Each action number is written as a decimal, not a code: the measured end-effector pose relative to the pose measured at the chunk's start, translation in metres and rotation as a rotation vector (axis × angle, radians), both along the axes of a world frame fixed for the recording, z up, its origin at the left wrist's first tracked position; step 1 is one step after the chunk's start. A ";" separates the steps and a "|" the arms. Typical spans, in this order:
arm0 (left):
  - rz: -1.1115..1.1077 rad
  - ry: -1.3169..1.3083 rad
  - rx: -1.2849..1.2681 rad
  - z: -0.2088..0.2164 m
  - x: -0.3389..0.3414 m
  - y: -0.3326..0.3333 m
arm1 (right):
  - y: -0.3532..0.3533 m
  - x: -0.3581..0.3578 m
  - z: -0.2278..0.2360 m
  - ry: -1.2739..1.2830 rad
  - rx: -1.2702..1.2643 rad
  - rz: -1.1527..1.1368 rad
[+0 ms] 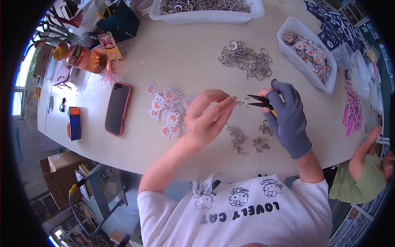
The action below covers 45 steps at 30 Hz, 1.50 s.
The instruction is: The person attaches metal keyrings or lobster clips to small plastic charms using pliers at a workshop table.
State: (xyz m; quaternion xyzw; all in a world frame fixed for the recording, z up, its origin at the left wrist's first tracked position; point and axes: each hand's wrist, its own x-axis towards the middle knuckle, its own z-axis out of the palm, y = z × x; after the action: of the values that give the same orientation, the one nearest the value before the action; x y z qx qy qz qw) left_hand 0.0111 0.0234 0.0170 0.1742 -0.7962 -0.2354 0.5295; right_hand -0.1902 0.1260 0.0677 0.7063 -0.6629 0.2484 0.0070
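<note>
My bare left hand [210,115] pinches a small metal key ring [242,100] between thumb and fingertips. In a grey fingerless glove, my right hand [286,115] grips black-nosed pliers [258,101] with a bit of yellow on the handle. The plier jaws are apart and point at the ring, just right of it. Left of my left hand lie sun-shaped white and orange charms [170,108], partly hidden by that hand. Small jump rings [237,139] lie in little heaps below the pliers. Beyond my hands sits a pile of key rings with short chains [245,60].
A white tub [205,17] of rings stands at the far edge, another tub [284,45] of charms at far right. A phone [118,109] and a blue box [74,123] lie left, near an orange-filled jar [84,57]. Pink strips [352,109] lie right, near another person [358,173].
</note>
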 end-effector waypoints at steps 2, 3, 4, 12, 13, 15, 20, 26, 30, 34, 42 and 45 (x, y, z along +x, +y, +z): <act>-0.006 0.012 -0.030 0.001 -0.001 0.002 | 0.000 0.011 0.006 0.121 -0.025 -0.016; -0.014 0.023 -0.039 0.000 -0.001 0.003 | 0.001 0.016 0.007 0.160 -0.011 -0.026; -0.018 0.019 -0.040 0.001 -0.001 0.004 | 0.002 0.020 0.007 0.201 0.006 -0.033; -0.051 0.085 0.015 0.002 0.004 0.008 | 0.003 0.028 0.002 0.198 0.052 -0.009; -0.051 0.085 0.016 0.003 0.005 0.008 | 0.003 0.028 0.003 0.215 0.047 -0.011; -0.059 0.075 0.015 0.005 0.005 0.008 | 0.003 0.029 0.006 0.231 0.043 -0.013; -0.108 0.107 -0.005 0.004 0.007 0.006 | 0.006 0.029 0.013 0.224 0.088 0.039; -0.146 0.110 -0.032 0.004 0.006 0.002 | 0.011 0.027 0.009 0.157 0.073 0.067; -0.168 0.089 -0.025 0.004 0.008 0.000 | 0.012 0.027 0.010 0.143 0.087 0.074; -0.198 0.039 0.013 0.013 0.016 -0.009 | 0.013 0.020 0.007 0.128 0.085 0.073; -0.030 -0.973 0.350 0.040 0.093 -0.061 | 0.022 -0.137 0.008 0.274 -0.085 -0.454; -0.025 -0.966 0.315 0.025 0.079 -0.053 | 0.017 -0.163 -0.001 0.446 -0.029 -0.608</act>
State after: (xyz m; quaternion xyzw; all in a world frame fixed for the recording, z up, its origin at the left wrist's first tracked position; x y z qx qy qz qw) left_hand 0.0900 -0.0300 0.0421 0.3311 -0.9071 -0.2515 0.0653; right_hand -0.3535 0.1429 0.0666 0.5138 -0.8209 0.0845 0.2345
